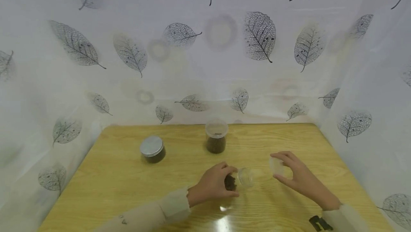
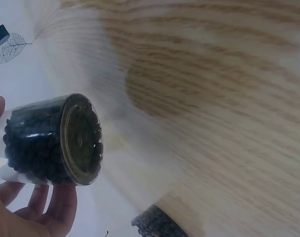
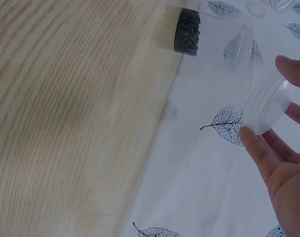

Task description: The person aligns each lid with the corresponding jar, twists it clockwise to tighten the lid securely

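Observation:
My left hand (image 1: 210, 182) grips a clear plastic jar (image 2: 43, 140) partly filled with dark beans, fingers on one side and thumb on the other. The jar is tilted, its open mouth (image 1: 246, 178) pointing right in the head view. To the right, my right hand (image 1: 302, 180) pinches a translucent screw lid (image 3: 266, 106) by its edge between thumb and fingers. Lid and jar are apart, with a gap of bare table between them. Fingers cover part of the jar's body in the head view.
Behind the hands stands a taller clear jar (image 1: 216, 143), its lower part filled with dark grains. A low jar with a silver lid (image 1: 152, 146) sits at the left. The wooden table (image 1: 128, 189) meets a white leaf-printed curtain (image 1: 221, 68) at its back and sides.

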`<action>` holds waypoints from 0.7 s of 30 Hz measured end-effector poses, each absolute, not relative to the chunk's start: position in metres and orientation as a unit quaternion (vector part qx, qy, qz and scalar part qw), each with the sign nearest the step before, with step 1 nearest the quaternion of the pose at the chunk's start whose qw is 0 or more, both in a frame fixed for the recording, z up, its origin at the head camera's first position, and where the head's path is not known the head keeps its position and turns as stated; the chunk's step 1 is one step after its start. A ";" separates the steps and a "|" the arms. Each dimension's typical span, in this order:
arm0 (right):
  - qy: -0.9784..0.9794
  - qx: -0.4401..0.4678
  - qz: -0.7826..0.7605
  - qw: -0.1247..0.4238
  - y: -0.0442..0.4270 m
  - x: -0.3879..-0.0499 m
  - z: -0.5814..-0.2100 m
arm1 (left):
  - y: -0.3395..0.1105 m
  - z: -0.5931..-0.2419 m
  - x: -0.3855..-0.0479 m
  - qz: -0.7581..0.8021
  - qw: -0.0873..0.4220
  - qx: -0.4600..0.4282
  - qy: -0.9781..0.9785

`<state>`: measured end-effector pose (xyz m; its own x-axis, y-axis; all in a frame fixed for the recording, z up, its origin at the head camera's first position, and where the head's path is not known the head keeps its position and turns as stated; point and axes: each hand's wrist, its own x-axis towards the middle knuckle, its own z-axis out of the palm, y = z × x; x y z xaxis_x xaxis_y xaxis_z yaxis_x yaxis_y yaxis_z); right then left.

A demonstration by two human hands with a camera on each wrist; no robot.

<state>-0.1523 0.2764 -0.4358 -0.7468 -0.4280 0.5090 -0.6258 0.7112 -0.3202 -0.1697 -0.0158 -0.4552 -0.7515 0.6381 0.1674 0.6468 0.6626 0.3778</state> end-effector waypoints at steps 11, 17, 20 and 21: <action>-0.878 0.336 0.284 0.191 0.256 -0.149 -0.446 | -0.034 -0.462 -0.161 -0.216 -0.008 -0.340 -0.915; -0.866 0.355 0.300 0.183 0.244 -0.147 -0.452 | -0.041 -0.462 -0.156 -0.216 -0.017 -0.324 -0.921; -0.861 0.370 0.299 0.180 0.239 -0.146 -0.452 | -0.043 -0.461 -0.154 -0.217 -0.022 -0.321 -0.921; -0.859 0.377 0.298 0.180 0.237 -0.146 -0.452 | -0.043 -0.461 -0.154 -0.219 -0.024 -0.321 -0.921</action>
